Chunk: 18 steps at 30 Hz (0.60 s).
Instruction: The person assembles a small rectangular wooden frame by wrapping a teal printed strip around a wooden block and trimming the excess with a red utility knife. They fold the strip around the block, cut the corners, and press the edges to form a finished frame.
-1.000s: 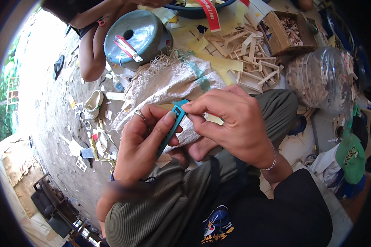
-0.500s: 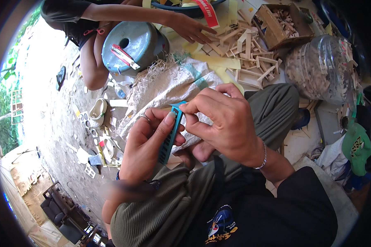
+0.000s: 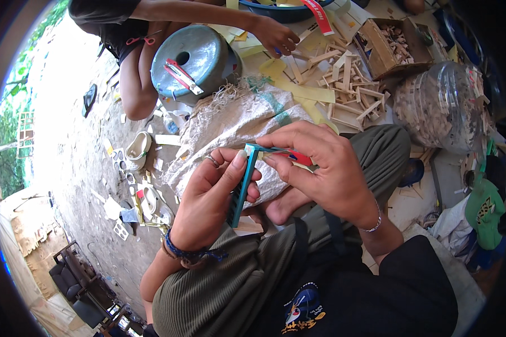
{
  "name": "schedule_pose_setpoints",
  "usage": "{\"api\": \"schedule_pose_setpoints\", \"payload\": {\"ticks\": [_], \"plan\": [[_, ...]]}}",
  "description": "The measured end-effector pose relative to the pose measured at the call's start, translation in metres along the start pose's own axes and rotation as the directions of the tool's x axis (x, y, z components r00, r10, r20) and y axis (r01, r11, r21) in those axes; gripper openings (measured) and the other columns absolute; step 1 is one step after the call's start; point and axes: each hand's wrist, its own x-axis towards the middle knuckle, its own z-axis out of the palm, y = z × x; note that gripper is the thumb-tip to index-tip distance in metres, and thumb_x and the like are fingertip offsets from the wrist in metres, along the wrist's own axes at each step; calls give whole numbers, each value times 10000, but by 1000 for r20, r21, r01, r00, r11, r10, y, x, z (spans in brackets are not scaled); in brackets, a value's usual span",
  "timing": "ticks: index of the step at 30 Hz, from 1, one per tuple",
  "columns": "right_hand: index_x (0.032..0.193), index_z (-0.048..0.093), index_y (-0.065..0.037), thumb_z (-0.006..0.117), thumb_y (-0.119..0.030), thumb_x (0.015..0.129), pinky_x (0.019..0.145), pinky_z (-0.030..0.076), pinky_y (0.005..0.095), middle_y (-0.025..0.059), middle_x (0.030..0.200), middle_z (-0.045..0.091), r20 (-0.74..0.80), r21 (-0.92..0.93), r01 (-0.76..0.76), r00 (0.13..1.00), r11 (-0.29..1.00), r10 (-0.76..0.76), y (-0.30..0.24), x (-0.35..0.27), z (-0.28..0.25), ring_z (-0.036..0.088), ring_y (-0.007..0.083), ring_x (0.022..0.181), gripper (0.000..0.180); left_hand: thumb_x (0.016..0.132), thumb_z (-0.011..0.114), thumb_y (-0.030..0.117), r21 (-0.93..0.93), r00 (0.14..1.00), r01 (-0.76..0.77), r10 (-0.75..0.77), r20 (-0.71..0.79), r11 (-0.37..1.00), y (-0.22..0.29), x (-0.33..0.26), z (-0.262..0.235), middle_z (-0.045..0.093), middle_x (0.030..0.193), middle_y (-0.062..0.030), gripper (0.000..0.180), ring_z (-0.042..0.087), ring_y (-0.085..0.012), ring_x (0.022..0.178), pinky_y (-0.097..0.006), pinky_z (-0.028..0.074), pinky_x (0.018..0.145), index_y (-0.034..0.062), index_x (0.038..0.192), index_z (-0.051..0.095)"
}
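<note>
My left hand (image 3: 211, 196), a ring on one finger, pinches a narrow teal strip-like piece (image 3: 242, 194) with dark print along one side. It slants upright over my lap, thumb near its top. My right hand (image 3: 326, 171) pinches a thin teal flap (image 3: 264, 148) that runs sideways from the top corner of that piece. A red piece (image 3: 301, 158) shows beneath my right fingers; whether I hold it, I cannot tell. Below my hands lie a whitish woven sack (image 3: 230, 126) and my bare foot (image 3: 284, 208).
Across from me a person's hand (image 3: 275, 35) hovers by a pile of small wooden frames (image 3: 348, 84). A blue-grey stool (image 3: 191, 45) bears a red cutter (image 3: 181, 77). At right stand a cardboard box (image 3: 376, 67) of wood scraps and a large clear container (image 3: 433, 106).
My right hand has opened the flap out to the right, away from the top of the teal piece. The red piece has come into sight. The other person's hand has drawn its fingers in.
</note>
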Motion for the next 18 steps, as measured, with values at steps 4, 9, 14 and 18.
{"api": "schedule_pose_setpoints", "payload": {"ticks": [4,9,14,18], "plan": [[1087,738,-57,753,-82,830,847,483,351,105,1022,723,-11,-55,9,1000,998,-9,-1,-1,0,687,248,935,259,1053,565,225,2,1000,-23,23,-3,1000,-1,-1,-2,653,945,-58,219,647,-103,765,-232,534,695,35,1148,514],[1090,742,-68,794,-73,793,851,485,347,90,1044,710,-83,-34,2,997,999,-5,1,-5,3,681,259,936,301,1062,549,236,47,994,-105,104,22,993,-4,1,-4,662,987,-56,227,640,-97,809,-244,529,745,29,1153,527],[1082,741,-95,799,-84,781,848,465,346,52,1036,700,-168,-92,100,979,991,-115,8,-7,7,675,232,938,307,1063,544,202,153,984,-173,164,69,973,-2,-1,-4,667,1009,-67,219,657,-112,870,-257,543,795,13,1171,519],[1069,728,-91,737,-192,858,851,423,353,14,994,697,-141,-424,273,922,863,-361,14,-11,9,667,155,917,234,1064,532,158,148,977,-185,166,136,972,-3,-5,-2,670,1014,-64,190,666,-115,921,-277,553,826,7,1177,514]]}}
